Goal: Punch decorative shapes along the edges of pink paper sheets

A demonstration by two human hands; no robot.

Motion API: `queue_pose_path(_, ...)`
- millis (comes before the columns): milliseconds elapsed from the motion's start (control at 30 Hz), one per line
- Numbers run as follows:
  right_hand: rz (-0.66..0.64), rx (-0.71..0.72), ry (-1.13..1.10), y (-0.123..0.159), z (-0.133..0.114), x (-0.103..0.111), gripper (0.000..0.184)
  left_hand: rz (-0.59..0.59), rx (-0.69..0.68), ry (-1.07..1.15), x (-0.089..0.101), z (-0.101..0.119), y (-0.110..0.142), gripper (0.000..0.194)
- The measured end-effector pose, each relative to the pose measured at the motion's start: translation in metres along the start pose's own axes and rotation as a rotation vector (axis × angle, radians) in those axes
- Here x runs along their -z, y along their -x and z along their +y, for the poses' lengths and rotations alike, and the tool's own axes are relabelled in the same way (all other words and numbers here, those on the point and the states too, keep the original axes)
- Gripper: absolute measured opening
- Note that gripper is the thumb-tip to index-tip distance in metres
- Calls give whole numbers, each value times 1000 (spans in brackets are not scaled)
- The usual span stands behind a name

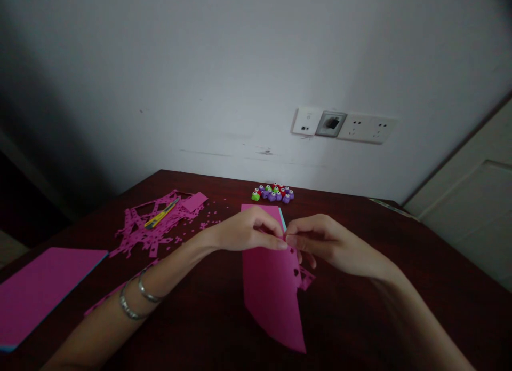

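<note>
Left hand (246, 231) pinches pink sheet (268, 291) near its right edge, thumb against fingers; right hand (330, 240) pinches the same edge, fingertips nearly meeting the left's. Sheet is in front of the person, over the table (208, 317), small cutouts along the right edge, heart shape visible. Pink lattice piece (307, 279) hangs just below right fingers. Left of the hands: pink scraps (136, 227), yellow cutter (160, 215) on them, pink paper (52, 280) nearer. Small colored toys (273, 194) clustered beyond.
</note>
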State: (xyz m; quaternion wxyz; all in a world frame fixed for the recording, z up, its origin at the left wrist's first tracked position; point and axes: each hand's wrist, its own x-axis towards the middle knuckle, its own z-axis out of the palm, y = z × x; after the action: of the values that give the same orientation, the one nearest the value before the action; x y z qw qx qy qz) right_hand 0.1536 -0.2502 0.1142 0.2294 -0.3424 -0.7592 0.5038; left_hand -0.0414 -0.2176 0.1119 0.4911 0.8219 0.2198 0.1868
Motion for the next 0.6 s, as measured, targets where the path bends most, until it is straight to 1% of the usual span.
queue_pose_path(133,16,47,-45,-1,-5,-3,23,19,-32,128,0,0,1,16)
queue_pose_path(267,39,88,-100,-2,-5,-5,24,39,-57,182,0,-1,2,16)
queue_pose_path(433,32,87,-133,-2,0,-3,23,53,-65,154,0,0,3,15)
queue_pose_path(600,67,52,-49,-1,1,-2,24,51,-55,79,-1,-3,1,14)
